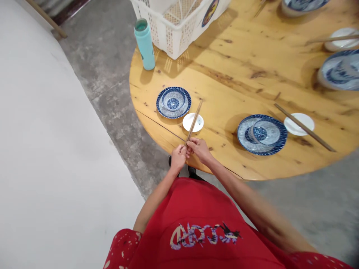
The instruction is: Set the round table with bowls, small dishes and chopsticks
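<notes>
A pair of wooden chopsticks slants over a small white saucer near the table's edge. My left hand and my right hand meet at the near ends of the chopsticks, both with fingers pinched around them. The fingers partly hide those ends. Just beyond, to the left, a blue-and-white bowl sits on a patterned plate.
On the round wooden table, another bowl tilts on its plate, beside a saucer crossed by chopsticks. A turquoise bottle and white plastic basket stand farther back. A white wall is left.
</notes>
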`<state>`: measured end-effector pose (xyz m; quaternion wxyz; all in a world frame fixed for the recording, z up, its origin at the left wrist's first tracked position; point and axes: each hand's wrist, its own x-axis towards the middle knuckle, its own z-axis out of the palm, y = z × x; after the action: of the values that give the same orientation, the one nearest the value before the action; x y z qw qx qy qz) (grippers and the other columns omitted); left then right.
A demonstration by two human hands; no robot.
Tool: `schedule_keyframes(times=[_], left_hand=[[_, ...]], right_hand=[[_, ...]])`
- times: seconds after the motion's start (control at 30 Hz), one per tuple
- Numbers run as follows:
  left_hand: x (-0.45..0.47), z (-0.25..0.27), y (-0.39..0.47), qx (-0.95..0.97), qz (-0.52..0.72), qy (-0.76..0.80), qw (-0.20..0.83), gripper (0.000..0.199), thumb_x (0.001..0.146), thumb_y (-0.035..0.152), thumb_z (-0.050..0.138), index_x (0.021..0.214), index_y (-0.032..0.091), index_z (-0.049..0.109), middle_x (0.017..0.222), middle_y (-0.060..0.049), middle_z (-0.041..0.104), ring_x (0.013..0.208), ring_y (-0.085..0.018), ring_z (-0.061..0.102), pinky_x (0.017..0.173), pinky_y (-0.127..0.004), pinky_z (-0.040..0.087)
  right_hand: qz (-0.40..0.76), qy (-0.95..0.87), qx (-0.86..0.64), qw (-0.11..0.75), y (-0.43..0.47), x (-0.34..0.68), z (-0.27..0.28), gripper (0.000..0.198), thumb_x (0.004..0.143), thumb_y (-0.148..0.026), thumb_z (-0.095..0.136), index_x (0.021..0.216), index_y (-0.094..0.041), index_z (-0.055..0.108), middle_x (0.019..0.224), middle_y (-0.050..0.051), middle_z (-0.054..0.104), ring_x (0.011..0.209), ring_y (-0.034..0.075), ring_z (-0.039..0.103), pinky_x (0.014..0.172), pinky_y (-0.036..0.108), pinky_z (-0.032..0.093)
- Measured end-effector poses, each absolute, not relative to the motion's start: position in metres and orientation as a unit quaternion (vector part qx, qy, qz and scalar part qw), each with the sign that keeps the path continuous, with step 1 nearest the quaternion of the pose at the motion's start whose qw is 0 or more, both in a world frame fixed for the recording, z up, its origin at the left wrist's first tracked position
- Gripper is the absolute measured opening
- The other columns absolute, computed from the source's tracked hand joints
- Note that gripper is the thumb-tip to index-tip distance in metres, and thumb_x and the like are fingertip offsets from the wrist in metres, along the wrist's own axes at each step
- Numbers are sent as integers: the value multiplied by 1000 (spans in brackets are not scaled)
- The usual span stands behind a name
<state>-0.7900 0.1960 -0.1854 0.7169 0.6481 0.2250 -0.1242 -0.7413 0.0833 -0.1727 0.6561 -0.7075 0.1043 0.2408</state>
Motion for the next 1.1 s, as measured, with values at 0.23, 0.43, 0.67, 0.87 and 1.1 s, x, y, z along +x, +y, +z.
schedule_keyframes(times=[0.23,0.43,0.67,0.87,1.1], left_hand=[[-787,-186,193,649,-129,225,715,23,95,33,56,77,18,59,70,1,63,55,-9,54,60,-23,44],[-789,-185,189,671,-112,211,702,24,97,34,55,79,19,58,70,1,61,56,-10,54,61,-23,44],[-787,-180,188,714,-110,211,658,27,97,37,53,76,20,57,64,2,59,58,-11,56,64,-23,44],[-784,-181,191,715,-120,217,654,24,96,36,53,79,19,58,66,2,61,56,-11,58,64,-24,45],[-780,-178,204,728,-111,213,642,26,95,32,51,73,19,56,67,2,61,57,-10,57,63,-23,45]], right_hand=[[256,84,-690,672,79,-739,-181,28,75,-46,60,67,-19,54,53,2,54,48,14,51,49,24,41],[256,84,-683,679,78,-737,-177,30,77,-46,63,67,-20,52,53,0,53,47,13,50,45,23,39],[255,108,-702,656,81,-732,-176,35,80,-44,68,63,-21,49,50,1,51,44,13,48,43,23,36],[245,121,-718,640,85,-730,-181,37,81,-44,71,62,-21,49,49,0,51,46,14,49,44,23,35],[237,115,-714,648,95,-729,-182,32,83,-38,64,61,-19,51,50,1,54,46,13,49,46,22,35]])
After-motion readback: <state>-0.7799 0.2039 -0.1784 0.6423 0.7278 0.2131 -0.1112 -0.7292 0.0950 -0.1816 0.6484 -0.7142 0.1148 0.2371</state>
